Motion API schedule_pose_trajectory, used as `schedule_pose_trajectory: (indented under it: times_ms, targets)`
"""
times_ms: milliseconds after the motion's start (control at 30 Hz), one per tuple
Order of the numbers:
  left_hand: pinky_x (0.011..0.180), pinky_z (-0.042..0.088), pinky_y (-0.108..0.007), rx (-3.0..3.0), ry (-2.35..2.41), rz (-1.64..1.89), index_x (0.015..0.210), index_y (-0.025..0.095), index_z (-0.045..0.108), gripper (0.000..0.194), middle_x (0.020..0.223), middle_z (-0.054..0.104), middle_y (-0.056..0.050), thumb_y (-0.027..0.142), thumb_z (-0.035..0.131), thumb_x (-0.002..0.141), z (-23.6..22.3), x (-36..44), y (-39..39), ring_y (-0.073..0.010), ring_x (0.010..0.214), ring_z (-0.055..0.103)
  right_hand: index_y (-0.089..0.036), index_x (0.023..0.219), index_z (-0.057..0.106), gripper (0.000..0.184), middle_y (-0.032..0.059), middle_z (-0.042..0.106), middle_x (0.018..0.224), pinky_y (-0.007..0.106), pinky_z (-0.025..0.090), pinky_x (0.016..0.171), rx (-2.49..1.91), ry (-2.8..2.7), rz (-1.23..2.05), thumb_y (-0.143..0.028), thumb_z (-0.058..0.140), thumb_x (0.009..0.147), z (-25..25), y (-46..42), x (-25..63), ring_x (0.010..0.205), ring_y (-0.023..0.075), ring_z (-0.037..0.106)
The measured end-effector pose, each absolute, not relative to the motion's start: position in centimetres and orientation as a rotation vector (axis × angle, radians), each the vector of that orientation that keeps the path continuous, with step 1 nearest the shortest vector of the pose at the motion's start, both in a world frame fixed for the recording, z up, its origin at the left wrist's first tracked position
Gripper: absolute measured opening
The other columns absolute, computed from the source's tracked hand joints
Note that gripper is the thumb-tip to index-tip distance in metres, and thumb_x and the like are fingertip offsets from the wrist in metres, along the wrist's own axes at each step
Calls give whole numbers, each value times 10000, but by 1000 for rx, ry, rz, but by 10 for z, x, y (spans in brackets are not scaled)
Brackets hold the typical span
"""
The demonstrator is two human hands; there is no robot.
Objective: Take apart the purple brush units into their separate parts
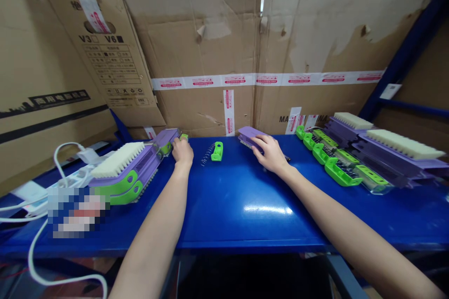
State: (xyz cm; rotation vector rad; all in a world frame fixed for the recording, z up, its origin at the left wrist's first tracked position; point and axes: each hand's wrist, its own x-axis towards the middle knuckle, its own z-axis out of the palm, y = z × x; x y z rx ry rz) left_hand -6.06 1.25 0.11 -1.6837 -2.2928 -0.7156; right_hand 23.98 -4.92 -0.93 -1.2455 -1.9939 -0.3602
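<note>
My right hand [271, 152] has its fingers over a purple brush body [249, 134] with bristles along its lower edge, near the back of the blue table. At the left, my left hand [183, 152] is closed around a small green plastic part [184, 136], mostly covered by the fingers. Beside that hand lies a purple-and-green brush piece [166, 139]. Between the hands are a green end cap [217, 151] and a thin metal spring [208, 153]. A dark, thin object shows partly behind my right wrist.
Left stands a purple brush block with cream bristles [121, 161], near a white power strip [66, 182] and cables. Several green caps [338, 173], clear-and-green parts [373, 176] and purple bodies with cream bristles [403, 145] lie right. Cardboard [210, 46] walls the back.
</note>
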Motion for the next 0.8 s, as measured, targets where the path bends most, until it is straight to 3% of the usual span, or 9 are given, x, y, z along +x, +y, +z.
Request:
schedule_pose_trajectory:
  times_ms: [400,800]
  targets:
    - [797,508,-415,-1613,-2242,-676,1026,107,656,313,1134,563,-197,70,406,841,-2,-61,16,-329,1108,481,-186,1207,615,356,127,612,1211,445,433,920,-1280,-2004,-349,-307,456,912,-6,-53,238,1121,276,532]
    - [808,508,-374,-1697,-2182,-690,1192,103,567,413,1176,551,-190,41,419,812,-2,-62,15,-313,1114,500,-201,1215,612,361,126,613,1208,444,437,907,-1267,-1999,-345,-318,452,913,-6,-52,239,1114,278,530]
